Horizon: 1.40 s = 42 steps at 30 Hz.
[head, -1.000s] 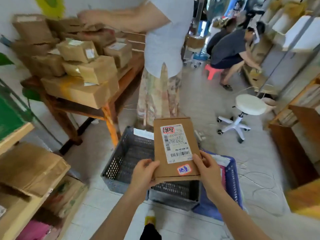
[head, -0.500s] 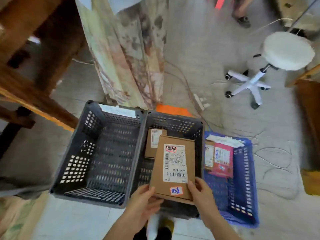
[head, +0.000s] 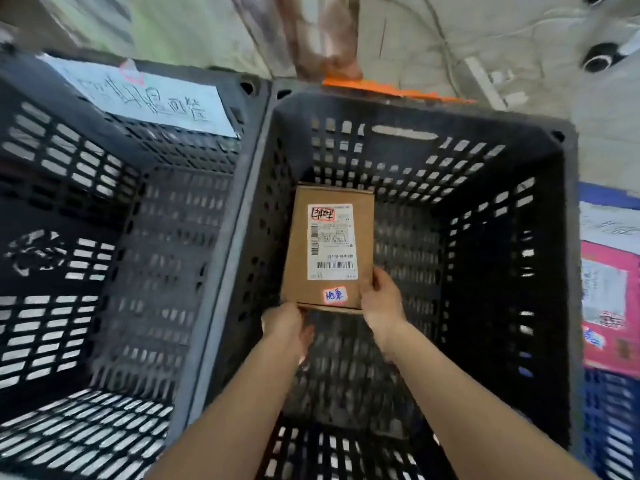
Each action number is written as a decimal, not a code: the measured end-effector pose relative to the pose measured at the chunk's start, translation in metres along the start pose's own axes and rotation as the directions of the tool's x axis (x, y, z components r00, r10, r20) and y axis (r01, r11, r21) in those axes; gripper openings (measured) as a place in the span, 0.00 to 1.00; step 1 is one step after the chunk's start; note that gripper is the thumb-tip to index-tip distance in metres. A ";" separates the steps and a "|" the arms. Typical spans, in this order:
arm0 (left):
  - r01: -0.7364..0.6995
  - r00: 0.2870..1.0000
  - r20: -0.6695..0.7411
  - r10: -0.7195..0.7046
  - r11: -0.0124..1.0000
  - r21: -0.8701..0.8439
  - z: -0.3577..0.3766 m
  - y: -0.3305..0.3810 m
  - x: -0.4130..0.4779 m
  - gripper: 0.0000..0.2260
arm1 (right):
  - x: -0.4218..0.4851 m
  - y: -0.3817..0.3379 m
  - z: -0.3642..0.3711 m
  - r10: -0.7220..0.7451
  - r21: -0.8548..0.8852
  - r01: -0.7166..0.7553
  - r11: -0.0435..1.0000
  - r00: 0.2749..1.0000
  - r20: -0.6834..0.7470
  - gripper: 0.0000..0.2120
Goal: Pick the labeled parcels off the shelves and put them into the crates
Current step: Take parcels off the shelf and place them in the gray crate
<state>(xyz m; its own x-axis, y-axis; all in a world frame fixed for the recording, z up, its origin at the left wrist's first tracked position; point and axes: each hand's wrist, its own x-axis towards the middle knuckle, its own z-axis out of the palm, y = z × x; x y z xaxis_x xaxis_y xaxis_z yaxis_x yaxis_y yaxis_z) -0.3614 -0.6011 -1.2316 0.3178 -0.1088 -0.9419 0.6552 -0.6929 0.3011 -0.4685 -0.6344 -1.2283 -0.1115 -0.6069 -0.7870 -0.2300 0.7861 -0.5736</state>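
Both arms have gone down into the middle crate (head: 433,109) since half a second ago, when the parcel (head: 298,258) was level with its rim; the view has dropped too and now looks straight down into the crates. The parcel sits low inside this dark crate, toward the far wall and a little left of centre, with its face turned up. Its white shipping label (head: 331,242) and a small handwritten sticker (head: 334,295) near the close edge are both showing. Whether it already touches the crate floor is not clear.

The right hand (head: 381,299) grasps the parcel's near right corner, thumb on top along the side edge. The left hand (head: 284,327) is at the near left corner and touches it, but its fingers are hidden and blurred, so I cannot tell whether its grip is clasping the parcel or released.

Just left, touching rim to rim, stands a second dark crate (head: 52,140) with a handwritten paper sheet (head: 138,98) on its far edge. At the right edge is a blue crate (head: 609,410) holding a pink parcel (head: 609,299). Beyond the crates are a person's patterned skirt (head: 311,36) and a stool caster (head: 599,57).
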 end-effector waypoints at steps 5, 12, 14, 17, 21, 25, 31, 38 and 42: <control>-0.072 0.992 -0.098 0.075 0.997 0.031 0.016 0.007 0.036 0.15 | 0.034 0.005 0.020 -0.050 -0.011 0.050 0.999 0.999 0.006 0.15; -0.046 0.999 -0.002 0.046 0.999 0.007 -0.003 0.014 -0.010 0.09 | -0.009 -0.016 -0.002 0.016 -0.170 -0.012 0.985 1.000 0.023 0.19; -0.028 0.999 0.016 0.028 0.999 0.015 -0.017 0.022 -0.038 0.11 | -0.039 -0.028 -0.010 0.006 -0.222 0.002 0.975 0.999 0.035 0.20; -0.007 0.997 0.074 0.003 0.999 0.049 -0.042 0.032 -0.086 0.15 | -0.092 -0.051 -0.015 0.008 -0.288 0.001 0.958 1.000 0.030 0.20; 0.002 0.990 0.141 -0.006 0.999 0.032 -0.086 0.049 -0.166 0.16 | -0.172 -0.091 -0.009 -0.004 -0.356 0.028 0.934 0.998 0.068 0.19; -0.056 0.983 0.174 0.058 0.998 -0.014 -0.141 0.064 -0.231 0.15 | -0.247 -0.122 0.009 -0.062 -0.426 0.140 0.894 0.979 0.192 0.21; -0.172 0.981 0.075 0.179 0.981 -0.090 -0.256 0.069 -0.325 0.20 | -0.365 -0.168 0.042 -0.176 -0.476 0.395 0.786 0.880 0.441 0.22; -0.367 0.929 -0.187 0.321 0.865 -0.342 -0.401 0.045 -0.460 0.12 | -0.552 -0.185 0.083 -0.293 -0.378 0.762 0.526 0.580 0.760 0.18; -0.462 0.882 -0.317 0.349 0.769 -0.441 -0.481 0.020 -0.542 0.09 | -0.665 -0.178 0.111 -0.283 -0.273 0.852 0.446 0.424 0.860 0.18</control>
<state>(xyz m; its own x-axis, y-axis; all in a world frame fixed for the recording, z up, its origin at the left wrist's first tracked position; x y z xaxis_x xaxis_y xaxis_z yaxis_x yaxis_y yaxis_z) -0.1906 -0.2127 -0.6434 0.7260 -0.1116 -0.6786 0.6592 -0.1686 0.7329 -0.2462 -0.3577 -0.6280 0.8496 -0.3790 -0.3668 -0.4616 -0.1981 -0.8647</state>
